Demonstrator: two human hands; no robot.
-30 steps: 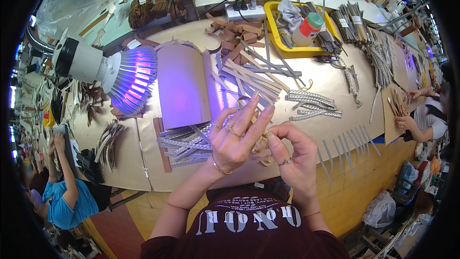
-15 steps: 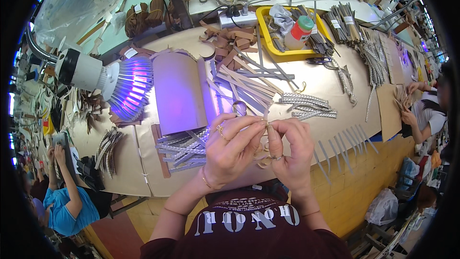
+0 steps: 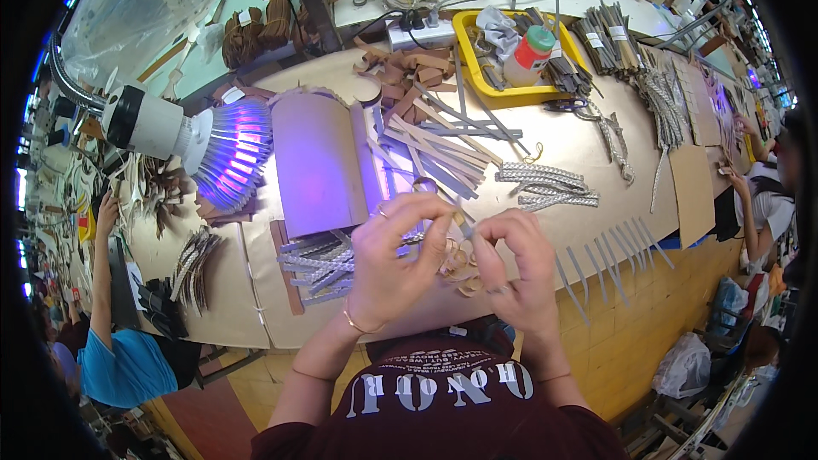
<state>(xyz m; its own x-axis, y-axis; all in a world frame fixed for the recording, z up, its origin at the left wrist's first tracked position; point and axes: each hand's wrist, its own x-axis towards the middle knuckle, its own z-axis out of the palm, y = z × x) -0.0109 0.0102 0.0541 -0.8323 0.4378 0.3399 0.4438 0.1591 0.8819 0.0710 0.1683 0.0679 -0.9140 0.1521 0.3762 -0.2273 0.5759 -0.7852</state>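
Over the near edge of the table, my left hand point(image 3: 396, 247) pinches a short narrow strip point(image 3: 464, 227) between thumb and forefinger. My right hand point(image 3: 518, 260) is close beside it, fingers curled and thumb pressed to the forefinger; whatever it grips is too small to make out. Below and between the hands lies a little heap of curled beige pieces point(image 3: 463, 271). Left of my left hand, braided silver-grey strips point(image 3: 319, 268) are piled against a brown curved block point(image 3: 317, 166). Beyond my right hand rest more braided strips point(image 3: 550, 186).
A lamp point(image 3: 226, 153) with a finned head shines from the left. Loose flat strips point(image 3: 434, 153) and brown scraps point(image 3: 409, 77) lie mid-table. A yellow tray point(image 3: 520, 98) holds a bottle point(image 3: 530, 55). Grey strips point(image 3: 609, 268) line the right front edge. Other people work at both sides.
My hands have drawn slightly apart, the right one moving down. The pale strip held upright between them no longer stands there. At the left, the co-worker's arm has reached farther forward.
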